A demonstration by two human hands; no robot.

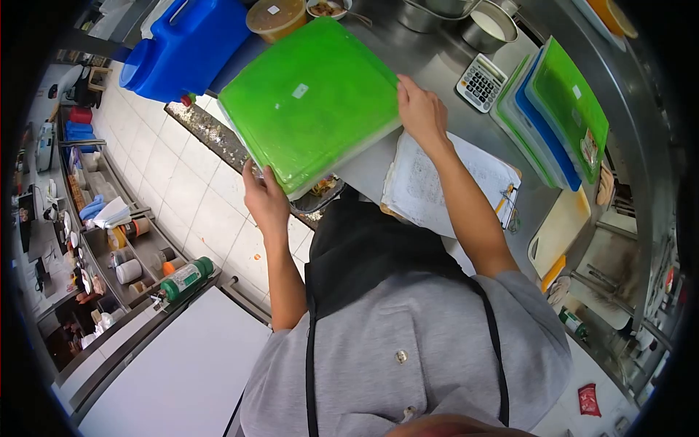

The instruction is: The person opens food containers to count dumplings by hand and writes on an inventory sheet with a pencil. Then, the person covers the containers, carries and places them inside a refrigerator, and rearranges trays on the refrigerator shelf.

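Note:
A large flat container with a bright green lid (309, 102) is held tilted over the near edge of a steel counter (437, 73). My left hand (263, 198) grips its lower left corner. My right hand (421, 111) holds its right edge. Under the container's lower edge, a tray with food scraps (320, 197) shows a little. A clipboard with paper sheets (451, 186) lies on the counter just below my right forearm.
A blue jerrycan (186, 44) lies at the upper left. A calculator (480, 81) and a stack of green- and blue-lidded containers (557, 116) sit on the right. A white cutting board (561, 229) lies beyond. Shelves with bottles (145, 262) line the tiled floor's left side.

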